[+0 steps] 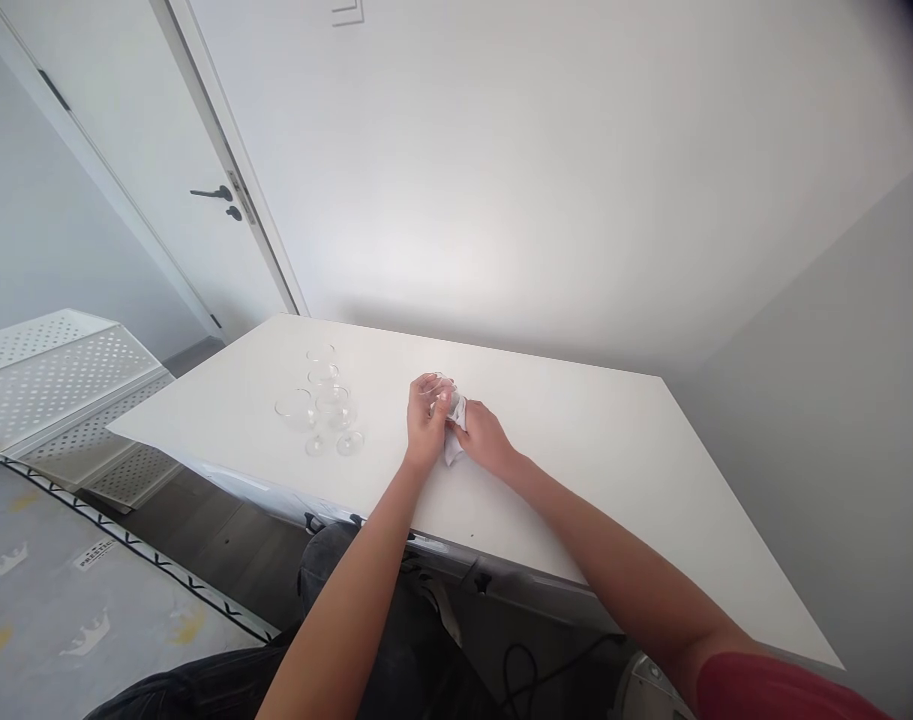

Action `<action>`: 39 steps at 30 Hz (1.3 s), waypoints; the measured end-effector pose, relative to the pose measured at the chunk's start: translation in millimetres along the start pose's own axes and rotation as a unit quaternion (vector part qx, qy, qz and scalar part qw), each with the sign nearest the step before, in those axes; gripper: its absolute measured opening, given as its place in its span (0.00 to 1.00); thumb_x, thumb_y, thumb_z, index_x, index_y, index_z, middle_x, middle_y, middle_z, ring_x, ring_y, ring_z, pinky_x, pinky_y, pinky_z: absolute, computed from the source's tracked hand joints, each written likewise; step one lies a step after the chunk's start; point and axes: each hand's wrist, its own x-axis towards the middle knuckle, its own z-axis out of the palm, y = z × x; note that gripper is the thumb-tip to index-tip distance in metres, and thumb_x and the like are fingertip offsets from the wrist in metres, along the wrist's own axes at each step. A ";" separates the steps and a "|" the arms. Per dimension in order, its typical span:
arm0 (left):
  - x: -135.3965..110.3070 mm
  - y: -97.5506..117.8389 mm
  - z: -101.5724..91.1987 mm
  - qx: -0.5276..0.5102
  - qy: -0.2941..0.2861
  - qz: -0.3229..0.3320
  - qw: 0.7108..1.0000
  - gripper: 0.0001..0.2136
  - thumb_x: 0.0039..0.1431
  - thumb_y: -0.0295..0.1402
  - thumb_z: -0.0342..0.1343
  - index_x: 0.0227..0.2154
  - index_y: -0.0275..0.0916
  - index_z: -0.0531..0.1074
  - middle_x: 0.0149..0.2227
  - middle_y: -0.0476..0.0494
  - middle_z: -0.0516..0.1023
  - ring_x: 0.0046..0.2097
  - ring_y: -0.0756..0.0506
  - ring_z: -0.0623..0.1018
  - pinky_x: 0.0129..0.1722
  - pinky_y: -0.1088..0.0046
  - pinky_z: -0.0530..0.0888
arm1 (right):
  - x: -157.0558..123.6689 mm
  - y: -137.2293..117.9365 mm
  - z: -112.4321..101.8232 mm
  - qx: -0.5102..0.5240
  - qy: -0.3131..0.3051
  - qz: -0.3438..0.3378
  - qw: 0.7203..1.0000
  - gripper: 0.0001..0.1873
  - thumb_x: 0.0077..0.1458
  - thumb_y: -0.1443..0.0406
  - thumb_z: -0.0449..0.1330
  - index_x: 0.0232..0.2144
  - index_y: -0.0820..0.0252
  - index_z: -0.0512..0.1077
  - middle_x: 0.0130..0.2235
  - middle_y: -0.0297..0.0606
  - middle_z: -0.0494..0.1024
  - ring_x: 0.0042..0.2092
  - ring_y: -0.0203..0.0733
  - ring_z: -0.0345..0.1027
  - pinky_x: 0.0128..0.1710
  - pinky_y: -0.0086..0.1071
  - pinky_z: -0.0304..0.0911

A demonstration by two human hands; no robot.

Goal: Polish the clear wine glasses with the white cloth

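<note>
Over the middle of the white table, my left hand is closed around the bowl of a clear stemmed glass. My right hand, just beside it, grips a white cloth that is pressed against the glass and hangs below my fingers. Much of the glass is hidden by the hands and cloth. Left of my hands, several clear stemmed glasses stand close together on the tabletop.
White perforated metal panels stand left of the table, by a patterned mat. A white door with a black handle is at the back left. The wall runs behind the table. Under the front edge lies a dark cable.
</note>
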 end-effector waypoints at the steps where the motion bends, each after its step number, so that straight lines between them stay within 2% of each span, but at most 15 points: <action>1: -0.6 0.4 0.0 0.010 0.007 0.008 1.000 0.18 0.68 0.47 0.58 0.53 0.41 0.66 0.47 0.38 0.80 0.55 0.41 0.79 0.59 0.56 0.72 | 0.1 -1.4 -1.4 0.008 -0.031 0.015 0.999 0.17 0.50 0.51 0.72 0.27 0.55 0.73 0.28 0.36 0.74 0.33 0.43 0.66 0.36 0.37 0.64; 4: -2.8 3.1 0.3 0.027 0.013 0.020 0.999 0.16 0.71 0.48 0.52 0.49 0.41 0.68 0.41 0.41 0.79 0.48 0.42 0.80 0.55 0.57 0.73 | -1.3 -6.9 -10.9 0.133 -0.202 0.119 0.963 0.23 0.51 0.46 0.70 0.30 0.58 0.73 0.29 0.35 0.75 0.32 0.41 0.68 0.35 0.35 0.64; 6: -3.2 4.2 0.4 0.035 0.009 0.032 0.999 0.16 0.72 0.49 0.50 0.49 0.40 0.68 0.40 0.41 0.79 0.46 0.42 0.80 0.53 0.58 0.74 | -2.4 -9.2 -15.1 0.192 -0.231 0.153 0.941 0.26 0.49 0.44 0.71 0.31 0.60 0.73 0.30 0.35 0.75 0.33 0.40 0.69 0.35 0.34 0.64; 9: -1.8 2.2 -0.5 0.062 0.027 0.045 0.997 0.17 0.72 0.49 0.51 0.50 0.41 0.68 0.44 0.40 0.79 0.50 0.42 0.78 0.54 0.59 0.72 | -1.1 -6.5 -13.5 0.183 -0.161 0.146 0.959 0.27 0.50 0.43 0.70 0.31 0.61 0.74 0.29 0.36 0.77 0.33 0.41 0.70 0.34 0.33 0.63; 12: 0.7 -1.8 -2.8 0.098 0.062 0.068 0.991 0.17 0.72 0.49 0.51 0.50 0.41 0.68 0.47 0.38 0.78 0.54 0.41 0.76 0.58 0.58 0.69 | 5.3 3.9 -12.7 0.183 0.000 0.151 0.971 0.27 0.48 0.43 0.70 0.32 0.61 0.75 0.30 0.37 0.78 0.33 0.42 0.71 0.34 0.34 0.65; 14: 1.9 -3.3 -4.2 0.096 0.096 0.087 0.987 0.18 0.72 0.50 0.50 0.51 0.40 0.66 0.48 0.37 0.78 0.54 0.41 0.77 0.58 0.57 0.70 | 10.1 11.2 -17.2 0.217 0.137 0.152 0.955 0.26 0.47 0.44 0.71 0.33 0.59 0.75 0.32 0.36 0.79 0.35 0.43 0.72 0.36 0.34 0.67; 16: 2.7 -3.2 -4.7 0.078 0.140 0.100 0.982 0.19 0.72 0.51 0.49 0.53 0.40 0.64 0.49 0.36 0.78 0.56 0.40 0.77 0.58 0.56 0.70 | 12.7 14.7 -22.6 0.261 0.209 0.147 0.931 0.23 0.49 0.46 0.71 0.36 0.57 0.74 0.35 0.36 0.80 0.37 0.43 0.74 0.38 0.34 0.69; 19: 2.2 -1.3 -4.1 0.059 0.171 0.094 0.979 0.20 0.74 0.51 0.46 0.56 0.41 0.62 0.52 0.34 0.76 0.59 0.40 0.76 0.59 0.55 0.69 | 10.2 9.9 -20.9 0.341 0.151 0.163 0.914 0.20 0.54 0.47 0.66 0.40 0.54 0.73 0.36 0.35 0.81 0.38 0.44 0.76 0.35 0.35 0.71; 22: 0.3 0.8 -3.0 0.043 0.129 0.085 0.987 0.21 0.73 0.52 0.47 0.58 0.43 0.60 0.57 0.32 0.73 0.61 0.40 0.75 0.58 0.56 0.71 | 4.4 -2.1 -6.5 0.407 0.026 0.184 0.894 0.19 0.58 0.48 0.63 0.44 0.53 0.72 0.36 0.34 0.80 0.36 0.44 0.75 0.32 0.35 0.69; 24: -1.0 1.9 -2.0 0.029 0.087 0.091 0.992 0.22 0.72 0.52 0.49 0.59 0.44 0.58 0.58 0.32 0.72 0.62 0.40 0.73 0.58 0.57 0.71 | 1.9 -8.7 2.5 0.408 -0.005 0.201 0.890 0.19 0.59 0.48 0.61 0.43 0.53 0.71 0.36 0.34 0.79 0.33 0.42 0.74 0.29 0.34 0.67; 28: -1.8 2.3 1.1 0.018 0.025 0.076 0.997 0.24 0.70 0.52 0.53 0.60 0.46 0.57 0.56 0.34 0.72 0.56 0.41 0.76 0.54 0.57 0.73 | -1.0 -12.9 5.3 0.291 0.097 0.201 0.930 0.20 0.60 0.46 0.58 0.36 0.56 0.70 0.32 0.35 0.76 0.29 0.40 0.68 0.25 0.32 0.61; 31: -1.2 1.8 2.5 0.052 0.054 0.045 0.996 0.23 0.71 0.55 0.48 0.56 0.43 0.62 0.52 0.35 0.75 0.45 0.44 0.78 0.55 0.56 0.72 | -8.0 -12.9 1.5 0.124 0.169 0.059 0.976 0.20 0.62 0.46 0.56 0.36 0.56 0.71 0.33 0.35 0.75 0.33 0.40 0.68 0.34 0.33 0.65; 33: -0.9 1.9 2.2 0.075 0.086 0.041 0.993 0.24 0.71 0.58 0.45 0.50 0.41 0.67 0.50 0.36 0.75 0.44 0.44 0.78 0.56 0.56 0.70 | -12.9 -13.6 1.4 0.039 0.177 -0.050 0.982 0.19 0.62 0.46 0.58 0.34 0.55 0.70 0.33 0.35 0.73 0.35 0.40 0.67 0.39 0.35 0.66; 35: -0.8 1.8 1.4 0.076 0.099 0.051 0.991 0.25 0.70 0.59 0.45 0.47 0.41 0.69 0.48 0.36 0.75 0.45 0.42 0.77 0.56 0.56 0.69 | -13.9 -14.5 2.9 0.031 0.180 -0.081 0.980 0.19 0.61 0.46 0.59 0.33 0.55 0.69 0.33 0.35 0.72 0.36 0.40 0.66 0.40 0.35 0.66; 39: -1.5 -1.5 0.9 0.056 0.065 0.068 0.994 0.24 0.69 0.57 0.50 0.55 0.43 0.61 0.47 0.38 0.76 0.44 0.43 0.77 0.54 0.56 0.70 | -2.6 -15.0 3.2 0.230 0.131 0.144 0.953 0.20 0.60 0.45 0.56 0.31 0.55 0.66 0.29 0.34 0.72 0.27 0.38 0.62 0.24 0.32 0.58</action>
